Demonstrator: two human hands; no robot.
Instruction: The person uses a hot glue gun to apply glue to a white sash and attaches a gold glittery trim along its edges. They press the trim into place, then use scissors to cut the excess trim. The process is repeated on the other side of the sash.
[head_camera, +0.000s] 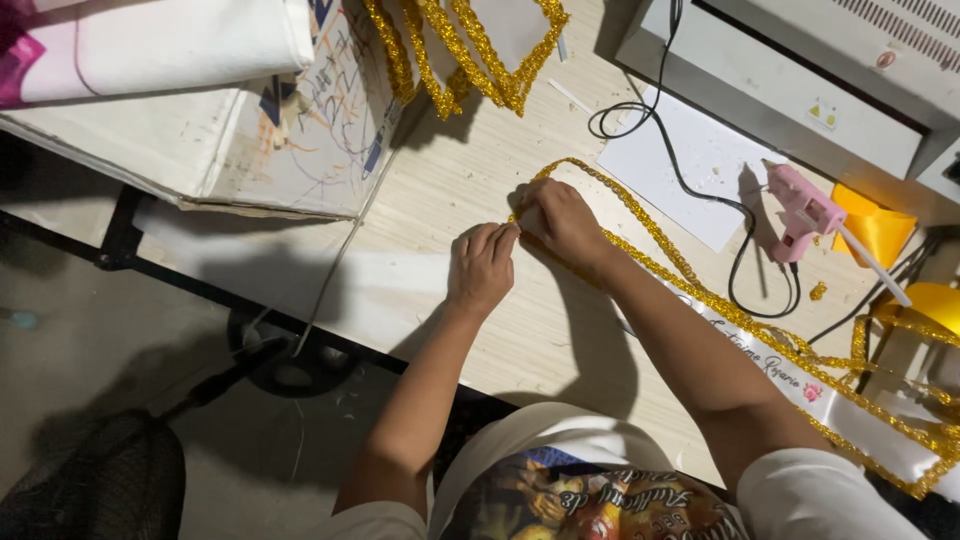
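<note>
My left hand (481, 267) and my right hand (560, 222) meet on a light wooden table (470, 170). Both pinch the end of a gold glitter trim (660, 255) that runs along the edge of a white satin sash (790, 370). The sash stretches from my hands toward the lower right, under my right forearm. My fingertips hide the very tip of the sash and the trim there.
A pink glue gun (805, 212) lies to the right on a white sheet (690, 160), its black cord (745, 260) looping across the table. More gold trim (470, 50) hangs at the top. A grey machine (800, 70) stands top right, a scribbled cardboard box (290, 130) top left.
</note>
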